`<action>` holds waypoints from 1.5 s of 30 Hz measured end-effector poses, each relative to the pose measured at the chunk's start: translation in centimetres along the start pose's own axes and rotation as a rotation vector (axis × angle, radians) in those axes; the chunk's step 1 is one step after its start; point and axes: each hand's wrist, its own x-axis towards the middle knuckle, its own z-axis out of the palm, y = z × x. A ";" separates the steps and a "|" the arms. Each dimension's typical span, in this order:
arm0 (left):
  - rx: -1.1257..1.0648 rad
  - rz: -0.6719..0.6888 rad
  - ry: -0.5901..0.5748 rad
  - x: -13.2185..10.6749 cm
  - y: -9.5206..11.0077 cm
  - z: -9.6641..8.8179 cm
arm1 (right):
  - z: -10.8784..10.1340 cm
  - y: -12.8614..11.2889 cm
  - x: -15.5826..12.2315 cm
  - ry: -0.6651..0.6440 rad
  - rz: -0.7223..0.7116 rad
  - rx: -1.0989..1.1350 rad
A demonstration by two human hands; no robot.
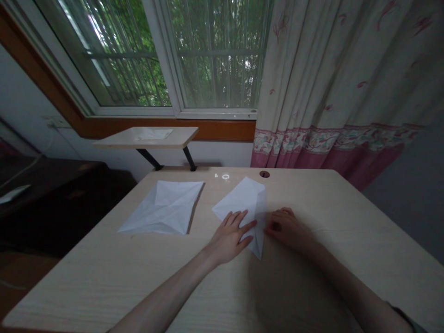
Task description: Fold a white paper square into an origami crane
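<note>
Lying near far edge of desk, folded white paper sheet (243,206) sits w/ its narrow point aimed toward the person, slightly tilted, part of it raised along R side & not fully flat. L hand (229,237) lies on its lower L part, palm down, fingers (239,219) spread wide & mostly straight, pressing on the paper, no pinch or grip. R hand (286,229) sits just beside the sheet's R edge, half-curled, knuckles up, holding nothing visible; can't tell if its fingertips touch the paper. Both forearms reach in from bottom of view.

L of that, well apart from both hands, 2nd white paper sheet (163,208) lies flat, unfolded w/ crease lines showing. Light wood-grain desk (312,282) carries both sheets; small round cable hole (264,174) near far edge, just past the folded sheet. Beyond desk: small pale shelf board (145,137) on black legs, window (218,55) w/ green foliage outside, floral curtain (340,78) w/ pink hem at R, dark cabinet (52,185) at L w/ white paper scrap (14,194) on top.
</note>
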 end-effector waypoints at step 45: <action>0.020 -0.003 -0.034 0.0 0.2 -0.4 | -0.2 -4.0 -1.1 -0.223 -0.050 0.236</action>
